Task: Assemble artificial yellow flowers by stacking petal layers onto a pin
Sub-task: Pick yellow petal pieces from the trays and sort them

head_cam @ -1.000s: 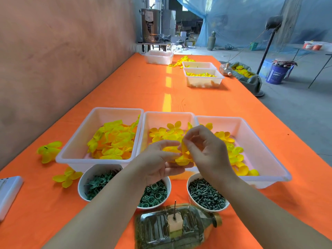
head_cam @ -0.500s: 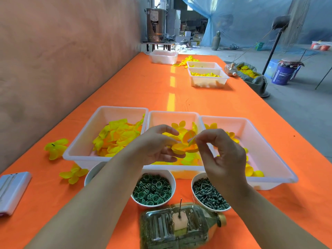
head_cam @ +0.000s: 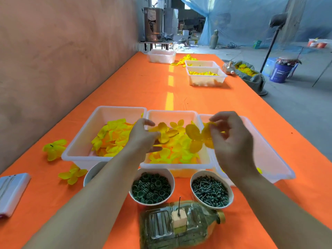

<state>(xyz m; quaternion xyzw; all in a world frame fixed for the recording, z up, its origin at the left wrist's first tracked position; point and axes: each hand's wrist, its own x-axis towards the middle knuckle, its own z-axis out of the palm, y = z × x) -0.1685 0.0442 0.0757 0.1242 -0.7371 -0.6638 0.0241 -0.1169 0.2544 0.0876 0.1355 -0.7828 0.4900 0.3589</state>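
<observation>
White plastic trays (head_cam: pixel 115 114) hold yellow fabric petals (head_cam: pixel 111 139); white bowls (head_cam: pixel 167 174) hold green parts (head_cam: pixel 151 187). Left hand (head_cam: pixel 142 139) pinches a petal cluster (head_cam: pixel 164 134), right hand (head_cam: pixel 231 141) a petal layer (head_cam: pixel 195 134).

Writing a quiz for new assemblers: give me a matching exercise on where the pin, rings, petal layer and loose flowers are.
1 pin
2 rings
3 petal layer
4 loose flowers

a pinched in right hand
b on cloth left of trays
c upright in foam block on bottle
d in middle bowl

Pairs: 1c, 2d, 3a, 4b
</observation>
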